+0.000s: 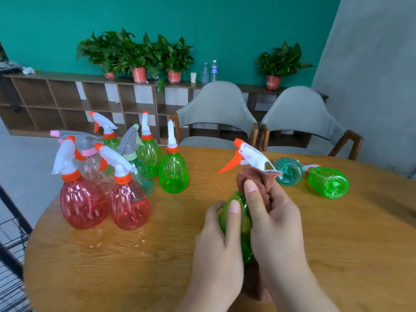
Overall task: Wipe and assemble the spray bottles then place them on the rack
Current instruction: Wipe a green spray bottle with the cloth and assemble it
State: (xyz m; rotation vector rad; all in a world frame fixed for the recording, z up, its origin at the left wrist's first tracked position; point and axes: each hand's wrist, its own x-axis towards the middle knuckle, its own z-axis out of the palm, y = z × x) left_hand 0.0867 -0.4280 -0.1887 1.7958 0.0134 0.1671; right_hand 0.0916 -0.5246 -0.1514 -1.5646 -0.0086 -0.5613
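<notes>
Bottle in hand: green bottle (pixel 245 224) at the near centre of the table (pixel 135 266), tilted with its neck toward the far side, held between both hands.
Left hand: left hand (pixel 216 248) wraps the bottle's body from the left, fingers curled round it and thumb laid along the front.
Right hand: right hand (pixel 276 226) clutches a brown cloth (pixel 258 179) bunched over the bottle's neck, with the thumb pressing the cloth on.
Spray head: white spray head (pixel 249 156) with an orange trigger and nozzle rises just past the cloth. Whether it is screwed onto the green bottle cannot be told.
Standing group: at the far left of the table, two red bottles (pixel 83 203) stand nearest. A clear bottle (pixel 90 163) and a teal bottle (pixel 140 174) stand behind them. Three upright green ones (pixel 173 172) are farther back and to the right. All carry heads.
Lying pair: at the far right of the table, a lying teal bottle (pixel 289 171) and a lying green bottle (pixel 328 182) rest on their sides, bases toward the viewer.
Rack: black wire rack (pixel 15 221) at the near left edge beside the table, only partly in view.
Background: two grey chairs (pixel 216 109) beyond the table, and a low shelf (pixel 78 102) with potted plants (pixel 135 52) along the teal wall.
</notes>
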